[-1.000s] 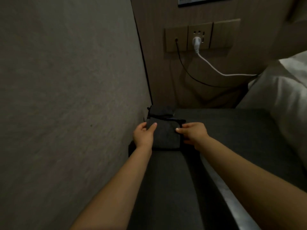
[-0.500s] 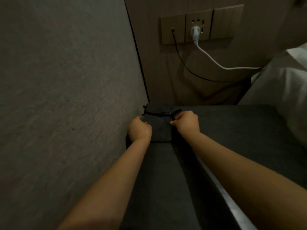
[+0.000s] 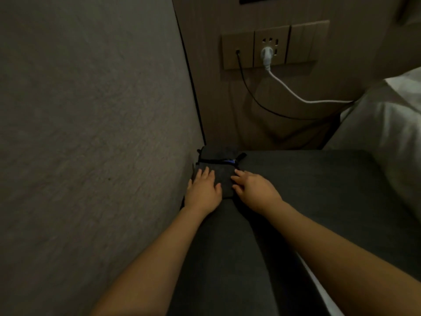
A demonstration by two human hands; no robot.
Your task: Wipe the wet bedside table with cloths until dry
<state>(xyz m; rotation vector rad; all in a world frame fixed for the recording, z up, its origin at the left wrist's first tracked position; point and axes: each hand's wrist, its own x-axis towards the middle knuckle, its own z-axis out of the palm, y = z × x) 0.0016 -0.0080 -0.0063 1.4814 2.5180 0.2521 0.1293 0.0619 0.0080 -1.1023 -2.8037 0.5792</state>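
Two hands, my left (image 3: 203, 192) and right (image 3: 255, 192), fingers flat, pressing one dark folded cloth (image 3: 222, 176) at the table's (image 3: 319, 179) far-left corner.

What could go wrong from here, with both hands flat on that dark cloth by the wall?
The folded cloth sits at the corner, so the left hand may scrape the wall. The right hand covers only its edge, so the cloth may bunch. Dim light could hide wet patches on the dark surface.
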